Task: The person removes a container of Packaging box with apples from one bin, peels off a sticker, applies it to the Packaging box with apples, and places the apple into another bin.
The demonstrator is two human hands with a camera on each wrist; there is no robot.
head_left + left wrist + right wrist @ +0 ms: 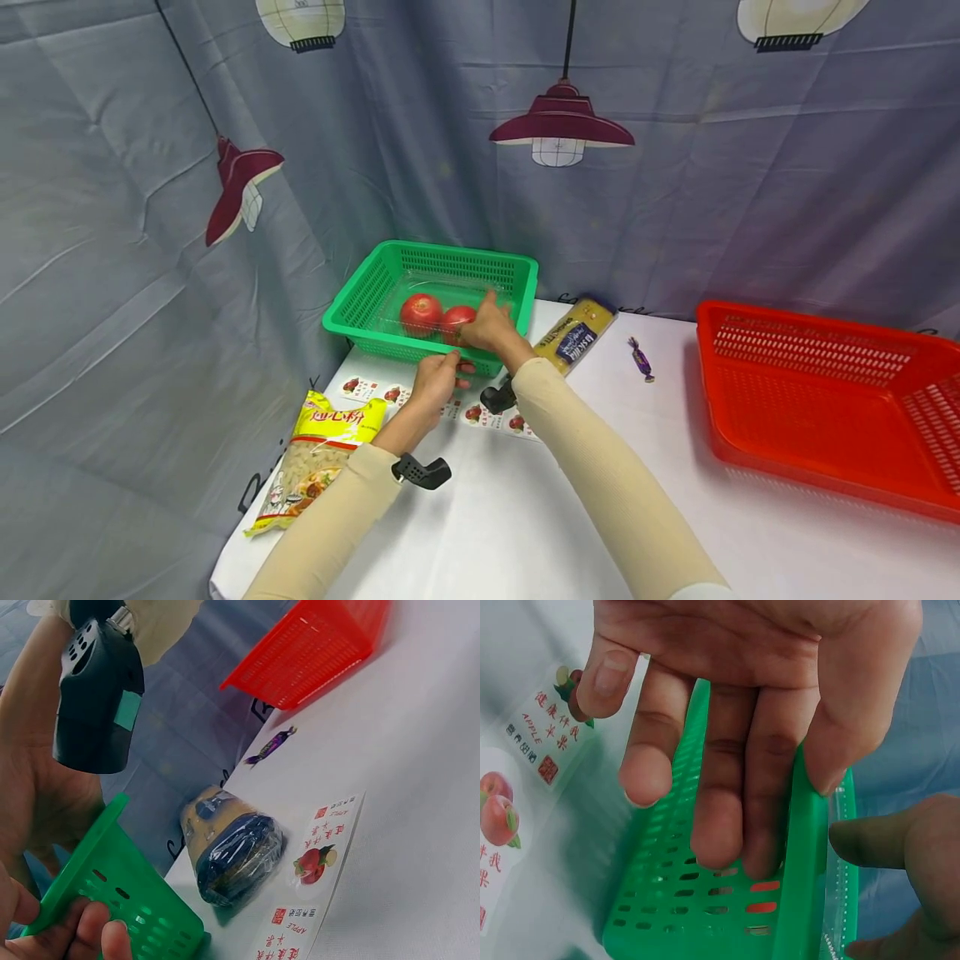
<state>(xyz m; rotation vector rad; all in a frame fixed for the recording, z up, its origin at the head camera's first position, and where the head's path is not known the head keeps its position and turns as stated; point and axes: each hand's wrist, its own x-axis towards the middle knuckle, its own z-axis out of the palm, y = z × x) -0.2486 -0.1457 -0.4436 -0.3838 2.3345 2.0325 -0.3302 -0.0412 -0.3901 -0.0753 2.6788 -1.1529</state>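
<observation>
Grey curtain [450, 75] printed with hanging lamps [562, 125], backing a white table [525, 517]. At far right, a red basket [832, 425]. Left of centre, near the curtain, a green basket [393, 348], upright. By the table's left edge, a bag of pasta [322, 454]. Inside the green basket, a clear plastic container [459, 293]. Just beside the same basket, to the right, a pack of spaghetti [577, 333].

Right hand [491, 325]: reaching over the container's right end, thumb and a finger spread apart at the plastic edge; firm hold or mere touch, impossible to tell. Left hand [437, 383]: at the green basket's front, thumb on the rim, fingers slightly bent down the outer wall, rim pinched between. Flat on the table before the basket, a row of apple labels [373, 390]. Side by side, seemingly within the container, two red apples [421, 315]. Smallest, between spaghetti and red basket, a wrapped sweet [641, 360].

Possible faults, by judgement: smooth plastic slipping, from a one-ended hold; container tipping, from apples rolling; plastic edge snagging at the left thumb, from close crowding; green basket sliding, from pull at a single rim.
</observation>
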